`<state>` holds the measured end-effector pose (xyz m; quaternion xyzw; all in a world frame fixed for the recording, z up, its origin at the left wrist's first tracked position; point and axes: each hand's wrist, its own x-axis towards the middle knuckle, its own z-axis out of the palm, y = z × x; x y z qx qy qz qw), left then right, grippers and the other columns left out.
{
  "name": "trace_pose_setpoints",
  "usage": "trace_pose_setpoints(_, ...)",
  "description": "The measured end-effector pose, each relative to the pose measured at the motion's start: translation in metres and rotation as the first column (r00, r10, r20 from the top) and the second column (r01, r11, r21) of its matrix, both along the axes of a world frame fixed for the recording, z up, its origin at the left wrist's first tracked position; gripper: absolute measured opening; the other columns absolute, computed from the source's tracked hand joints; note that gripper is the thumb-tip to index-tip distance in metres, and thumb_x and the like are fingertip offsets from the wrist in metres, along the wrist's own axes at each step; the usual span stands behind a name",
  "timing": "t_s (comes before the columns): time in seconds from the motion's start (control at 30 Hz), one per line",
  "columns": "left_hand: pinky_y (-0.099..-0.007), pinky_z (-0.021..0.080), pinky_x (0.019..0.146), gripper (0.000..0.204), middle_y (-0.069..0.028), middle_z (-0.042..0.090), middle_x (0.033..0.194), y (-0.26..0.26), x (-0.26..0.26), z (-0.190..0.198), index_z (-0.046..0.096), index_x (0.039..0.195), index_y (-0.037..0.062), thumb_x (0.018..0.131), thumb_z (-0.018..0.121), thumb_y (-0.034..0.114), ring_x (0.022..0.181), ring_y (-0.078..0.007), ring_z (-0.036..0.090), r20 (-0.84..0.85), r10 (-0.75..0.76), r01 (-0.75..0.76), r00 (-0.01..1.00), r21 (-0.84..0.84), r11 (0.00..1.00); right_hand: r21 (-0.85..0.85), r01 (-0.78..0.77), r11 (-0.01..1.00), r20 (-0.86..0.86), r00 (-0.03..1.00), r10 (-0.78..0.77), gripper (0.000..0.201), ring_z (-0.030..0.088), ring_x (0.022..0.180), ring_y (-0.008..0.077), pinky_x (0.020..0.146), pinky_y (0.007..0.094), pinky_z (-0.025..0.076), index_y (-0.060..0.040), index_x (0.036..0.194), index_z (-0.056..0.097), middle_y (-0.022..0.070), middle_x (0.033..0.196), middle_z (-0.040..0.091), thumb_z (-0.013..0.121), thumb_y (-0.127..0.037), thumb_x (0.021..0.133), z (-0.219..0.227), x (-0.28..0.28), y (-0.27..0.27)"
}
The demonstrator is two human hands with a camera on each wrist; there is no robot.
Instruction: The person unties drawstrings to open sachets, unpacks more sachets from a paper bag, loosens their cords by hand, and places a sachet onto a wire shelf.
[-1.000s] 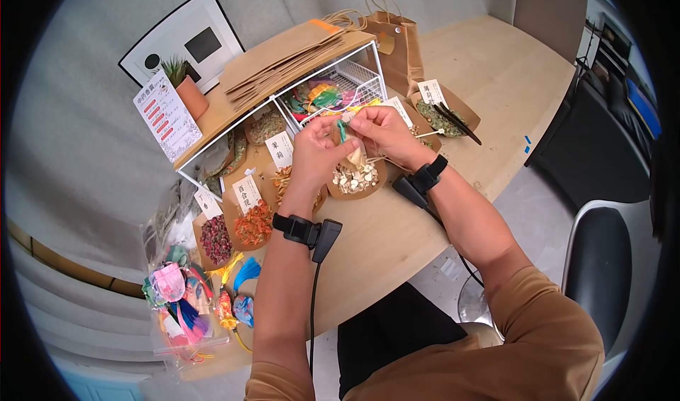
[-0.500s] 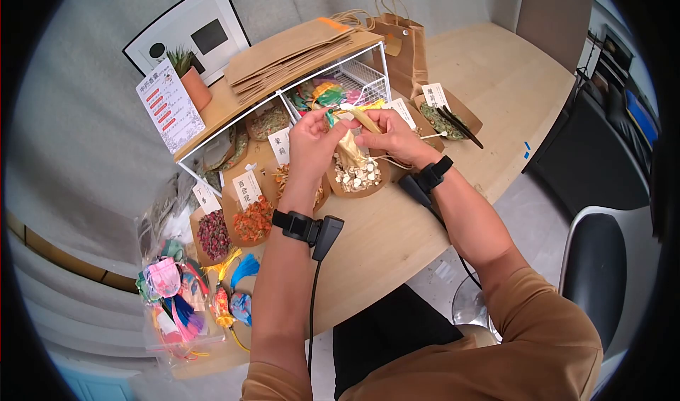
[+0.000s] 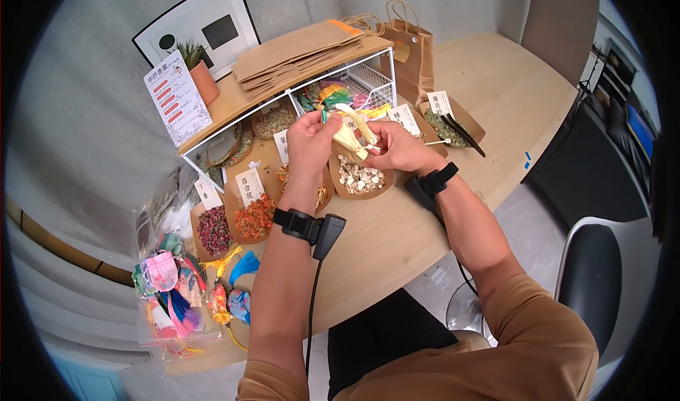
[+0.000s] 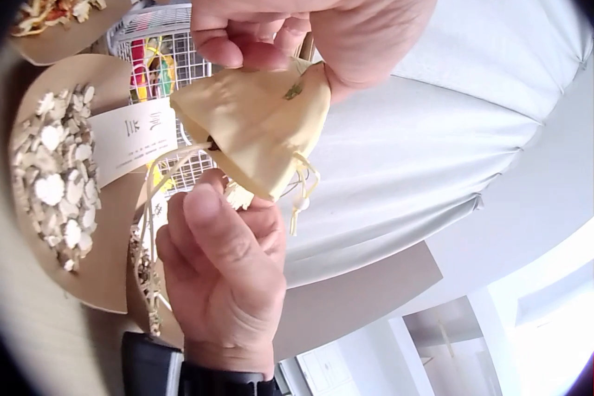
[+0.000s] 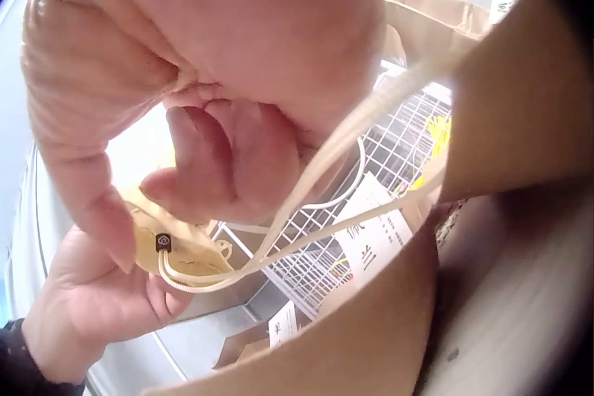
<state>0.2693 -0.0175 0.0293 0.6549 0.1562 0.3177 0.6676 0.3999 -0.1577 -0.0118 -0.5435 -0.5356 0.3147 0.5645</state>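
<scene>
Yellow cloth forms the pouch [image 3: 348, 138], located between both hands, raised above the white slices [image 3: 360, 177] in their tray [image 4: 109, 238]. Long axis, head view: sloping from the left fingertips, upper left, down and right to the right fingers. Left hand [image 3: 310, 148]: pinches the upper edge between thumb and bent fingers. Right hand [image 3: 405, 148]: fingers curled, thumb and fingertips pinching at the lower end; whether cloth or cord lies between them cannot be told. Neither hand is clearly nearer; both are at the pouch, one per end. Orientation of the mouth: not determinable. Pale cords [image 5: 320, 164] leave the pouch beside a small black tag [image 5: 163, 243] and pass in front of the wire basket [image 3: 379, 88].

Edges: basket and shelf [image 3: 221, 114] stand just beyond the fingers; the tray rim lies below. Left side: orange petals [image 3: 255, 218] and red buds [image 3: 214, 232]. Right side: dark tongs [image 3: 466, 133] on a herb tray, beyond the right hand. Room: bare wood of the table [image 3: 397, 231] shows between the forearms, toward the near edge
</scene>
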Motion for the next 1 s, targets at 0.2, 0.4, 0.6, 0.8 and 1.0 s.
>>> trace_pose_setpoints(0.2,-0.0193,0.043,0.05,0.058,-0.0055,0.064,0.081,-0.008,0.005,-0.002,0.044,0.122,-0.0085,0.082,0.073,0.023,0.058,-0.0058,0.053,-0.023,-0.005,0.004,1.0,-0.072,0.997,0.167,0.088,0.982,-0.036,0.996,-0.083,0.024,0.052,0.071,-0.0006,0.06,0.0178,0.043,-0.0003,0.1,0.061,-0.0048,0.083,0.061,0.067,0.004,0.076,-0.01,-0.002,0.01)
trace_pose_setpoints(0.4,-0.0197,0.049,0.057,0.064,-0.0048,0.063,0.087,-0.015,0.003,-0.003,0.044,0.126,-0.0032,0.075,0.079,0.012,0.067,-0.0056,0.057,0.064,-0.269,0.25,0.961,0.21,0.945,0.307,0.271,0.912,-0.275,0.943,-0.188,0.017,0.05,0.065,-0.001,0.055,0.0175,0.041,0.0008,0.1,0.062,-0.0056,0.077,0.059,0.06,0.001,0.084,-0.001,-0.01,0.011)
trace_pose_setpoints(0.6,-0.0204,0.045,0.053,0.057,-0.0046,0.061,0.077,-0.004,0.013,-0.026,0.046,0.125,-0.0049,0.072,0.067,-0.002,0.062,-0.0059,0.056,-0.138,0.031,0.044,0.99,0.511,0.858,0.247,0.29,0.925,-0.155,0.954,-0.257,0.012,0.044,0.062,-0.0028,0.051,0.0166,0.035,-0.0038,0.078,0.056,-0.0084,0.071,0.052,0.065,-0.001,0.085,-0.011,0.002,0.011)
trace_pose_setpoints(0.8,-0.0225,0.042,0.05,0.032,-0.0037,0.059,0.066,-0.01,0.007,-0.015,0.054,0.107,-0.0034,0.076,0.063,0.0,0.055,-0.0073,0.054,-0.097,0.124,-0.05,0.988,0.556,0.83,0.363,0.31,0.879,-0.08,0.95,-0.302,0.016,0.042,0.06,-0.003,0.05,0.0159,0.034,-0.0045,0.074,0.055,-0.0098,0.067,0.05,0.067,-0.001,0.083,-0.012,0.001,0.013)
trace_pose_setpoints(1.0,-0.0284,0.046,0.051,0.015,-0.008,0.061,0.063,-0.006,0.002,-0.01,0.058,0.086,-0.0013,0.075,0.066,0.005,0.053,-0.0143,0.058,-0.03,0.263,-0.195,0.964,0.591,0.783,0.375,0.404,0.834,-0.016,0.903,-0.43,0.016,0.043,0.056,-0.0019,0.048,0.0168,0.035,-0.0042,0.068,0.056,-0.0083,0.061,0.05,0.069,-0.002,0.077,-0.013,0.003,0.011)
